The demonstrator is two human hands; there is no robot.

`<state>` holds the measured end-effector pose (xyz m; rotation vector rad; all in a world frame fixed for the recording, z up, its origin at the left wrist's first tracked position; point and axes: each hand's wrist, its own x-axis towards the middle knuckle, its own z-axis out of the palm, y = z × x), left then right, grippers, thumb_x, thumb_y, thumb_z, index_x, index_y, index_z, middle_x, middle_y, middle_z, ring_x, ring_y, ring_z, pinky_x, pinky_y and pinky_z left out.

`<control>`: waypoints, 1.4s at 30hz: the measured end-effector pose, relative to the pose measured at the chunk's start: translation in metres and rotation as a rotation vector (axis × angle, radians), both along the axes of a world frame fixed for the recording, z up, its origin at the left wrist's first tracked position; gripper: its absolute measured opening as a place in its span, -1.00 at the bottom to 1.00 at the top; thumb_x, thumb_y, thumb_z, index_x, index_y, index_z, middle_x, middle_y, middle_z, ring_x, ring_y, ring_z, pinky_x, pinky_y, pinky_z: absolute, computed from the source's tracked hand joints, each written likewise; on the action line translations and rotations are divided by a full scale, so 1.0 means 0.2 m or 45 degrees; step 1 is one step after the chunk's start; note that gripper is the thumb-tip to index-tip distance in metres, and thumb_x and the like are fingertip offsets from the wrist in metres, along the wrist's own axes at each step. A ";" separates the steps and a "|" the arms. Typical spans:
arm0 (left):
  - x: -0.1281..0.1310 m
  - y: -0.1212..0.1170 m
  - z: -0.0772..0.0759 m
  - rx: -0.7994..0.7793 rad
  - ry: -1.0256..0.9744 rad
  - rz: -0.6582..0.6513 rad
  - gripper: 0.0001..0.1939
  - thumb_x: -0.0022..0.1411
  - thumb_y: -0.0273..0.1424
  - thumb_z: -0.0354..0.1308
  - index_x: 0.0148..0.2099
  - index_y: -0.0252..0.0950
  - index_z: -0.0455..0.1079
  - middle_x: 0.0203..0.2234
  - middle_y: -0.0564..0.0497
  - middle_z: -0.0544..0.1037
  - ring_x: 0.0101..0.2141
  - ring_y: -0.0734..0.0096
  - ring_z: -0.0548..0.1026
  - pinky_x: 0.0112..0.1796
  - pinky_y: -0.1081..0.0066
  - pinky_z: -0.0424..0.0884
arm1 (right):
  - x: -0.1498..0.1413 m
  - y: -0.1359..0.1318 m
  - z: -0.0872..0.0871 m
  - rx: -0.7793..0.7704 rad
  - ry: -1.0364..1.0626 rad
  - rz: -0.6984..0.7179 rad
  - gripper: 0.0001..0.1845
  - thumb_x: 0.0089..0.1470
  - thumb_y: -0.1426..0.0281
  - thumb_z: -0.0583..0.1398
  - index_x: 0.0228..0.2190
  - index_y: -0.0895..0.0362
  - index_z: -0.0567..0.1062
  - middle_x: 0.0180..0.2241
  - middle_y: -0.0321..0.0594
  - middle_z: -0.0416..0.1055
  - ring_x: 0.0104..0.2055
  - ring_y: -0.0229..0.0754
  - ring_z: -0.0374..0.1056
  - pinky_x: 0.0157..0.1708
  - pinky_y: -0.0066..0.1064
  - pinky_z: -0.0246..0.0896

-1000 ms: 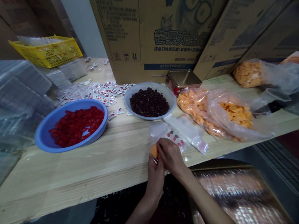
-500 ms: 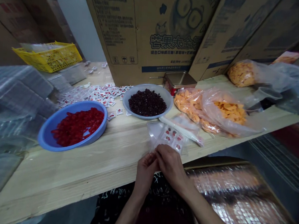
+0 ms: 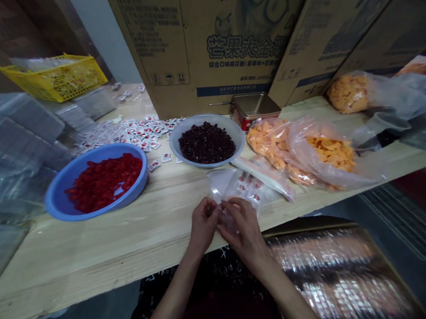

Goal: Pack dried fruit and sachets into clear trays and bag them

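Over the front edge of the table, my left hand (image 3: 202, 226) pinches the edge of a small piece of clear plastic (image 3: 228, 220), perhaps a bag. The fingers of my right hand (image 3: 247, 231) are curled around its other side. Its exact shape is partly hidden by the fingers. Just beyond them lies a clear plastic bag (image 3: 217, 183) beside a transparent pack with small printed sachets (image 3: 247, 182) showing through. A long white plastic strip or bag (image 3: 267, 178) rests against these.
A blue basin of red candies (image 3: 51, 202) stands left, a pale bowl of dark candies (image 3: 240, 147) centre. Loose sachets (image 3: 138, 132) lie behind. Bags of orange pieces (image 3: 332, 155), a tin (image 3: 256, 104) and cartons (image 3: 237, 60) line the back; an open box of packs (image 3: 336, 273) sits lower right.
My hands have drawn slightly apart, and clear plastic now shows between the fingers. My right hand has opened somewhat around it. The whole view has shifted a little.
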<state>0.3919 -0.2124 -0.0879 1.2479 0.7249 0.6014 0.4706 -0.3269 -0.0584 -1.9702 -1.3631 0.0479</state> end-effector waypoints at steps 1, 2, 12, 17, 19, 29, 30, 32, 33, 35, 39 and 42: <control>-0.01 0.00 0.02 0.005 0.005 -0.029 -0.70 0.12 -0.21 0.29 -0.41 -0.27 0.28 -0.59 0.14 0.35 -0.55 0.52 0.29 -0.49 0.51 0.19 | 0.00 -0.02 -0.01 -0.019 -0.046 0.007 -0.40 0.16 0.43 0.20 0.22 0.09 0.24 0.19 0.09 0.24 0.26 0.13 0.15 0.15 0.08 0.18; -0.02 0.00 0.05 0.030 0.014 -0.046 -0.70 0.14 -0.20 0.28 -0.42 -0.28 0.30 -0.60 0.14 0.36 -0.55 0.53 0.30 -0.48 0.51 0.20 | 0.00 -0.04 -0.02 -0.045 -0.089 0.017 -0.30 0.17 0.48 0.18 0.30 0.07 0.13 0.28 0.09 0.13 0.34 0.14 0.03 0.22 0.15 0.09; -0.08 -0.09 0.24 0.422 -0.030 -0.303 -0.56 0.22 -0.26 0.26 0.12 -0.17 0.29 0.02 -0.09 0.48 -0.13 0.33 0.51 -0.13 0.31 0.46 | 0.17 -0.28 0.22 0.141 -0.024 0.000 -0.43 0.30 0.57 0.02 0.27 -0.01 0.26 0.20 -0.16 0.35 0.23 -0.13 0.29 0.22 -0.16 0.28; 0.01 -0.17 0.39 1.175 -0.084 -0.288 -0.02 0.06 -0.31 0.41 0.39 -0.05 -0.09 0.37 -0.17 0.03 0.25 0.02 0.20 0.07 0.07 0.40 | 0.19 -0.49 0.47 0.126 -0.021 -0.139 -0.59 0.31 0.49 0.08 0.14 0.05 0.43 0.05 -0.20 0.50 0.06 -0.18 0.45 0.06 -0.27 0.42; 0.05 -0.24 0.49 1.404 -0.138 -0.467 -0.27 0.18 -0.43 0.30 0.32 -0.09 0.09 0.23 -0.12 0.32 0.19 0.08 0.30 0.08 0.08 0.38 | 0.14 -0.58 0.57 0.069 -0.094 -0.092 -0.60 0.31 0.51 0.08 0.12 0.08 0.45 0.00 -0.19 0.53 0.03 -0.18 0.47 0.00 -0.30 0.45; 0.03 -0.43 0.56 1.001 -0.122 -0.580 -0.70 0.22 -0.56 0.16 -0.03 -0.18 0.45 -0.11 0.01 0.58 -0.11 0.37 0.53 -0.08 0.34 0.48 | -0.03 -1.32 0.01 -0.025 0.249 -0.947 -0.75 0.16 0.30 0.24 -0.11 0.08 0.52 -0.10 -0.13 0.51 -0.04 -0.04 0.42 0.01 -0.15 0.32; 0.03 -0.43 0.54 0.934 -0.109 -0.606 -0.70 0.20 -0.56 0.17 -0.03 -0.18 0.46 -0.11 0.02 0.58 -0.13 0.38 0.54 -0.10 0.36 0.49 | -0.06 -1.36 -0.17 -0.307 0.356 -0.949 -0.78 0.15 0.28 0.23 -0.19 0.13 0.54 -0.17 -0.11 0.52 -0.10 -0.06 0.43 -0.04 -0.21 0.33; 0.04 -0.44 0.51 0.826 -0.096 -0.736 -0.70 0.20 -0.55 0.18 -0.04 -0.17 0.46 -0.14 0.05 0.60 -0.19 0.42 0.56 -0.16 0.42 0.50 | -0.15 -1.40 -0.51 -0.698 0.504 -0.954 -0.78 0.09 0.32 0.25 -0.24 0.17 0.57 -0.19 -0.05 0.52 -0.12 -0.05 0.42 -0.08 -0.28 0.31; 0.05 -0.44 0.49 0.768 -0.086 -0.819 -0.72 0.21 -0.54 0.18 -0.04 -0.17 0.47 -0.17 0.06 0.60 -0.23 0.43 0.56 -0.20 0.44 0.50 | -0.19 -1.40 -0.64 -0.750 0.534 -0.954 -0.79 0.06 0.34 0.26 -0.24 0.17 0.57 -0.19 -0.05 0.52 -0.12 -0.05 0.42 -0.08 -0.31 0.30; 0.08 -0.46 0.43 0.635 -0.066 -0.924 -0.77 0.24 -0.49 0.17 -0.06 -0.19 0.48 -0.23 0.06 0.60 -0.28 0.45 0.55 -0.27 0.48 0.48 | -0.25 -1.39 -0.83 -0.800 0.567 -0.972 -0.82 0.08 0.38 0.23 -0.26 0.16 0.58 -0.17 -0.06 0.52 -0.08 -0.08 0.40 -0.06 -0.36 0.25; 0.16 -0.53 0.27 0.391 -0.040 -1.059 -0.85 0.25 -0.39 0.19 -0.11 -0.24 0.46 -0.25 0.02 0.58 -0.25 0.39 0.53 -0.23 0.44 0.45 | -0.27 -1.41 -0.97 -0.870 0.629 -1.045 -0.82 0.14 0.38 0.15 -0.34 0.15 0.56 -0.23 -0.10 0.52 -0.17 -0.15 0.40 -0.16 -0.44 0.20; 0.22 -0.59 0.14 0.307 0.023 -1.195 -0.86 0.23 -0.40 0.19 -0.14 -0.26 0.44 -0.24 0.01 0.58 -0.21 0.35 0.51 -0.17 0.41 0.42 | -0.20 -1.49 -1.01 -0.899 0.683 -1.122 -0.83 0.13 0.34 0.18 -0.31 0.14 0.56 -0.26 -0.12 0.52 -0.23 -0.16 0.40 -0.26 -0.45 0.18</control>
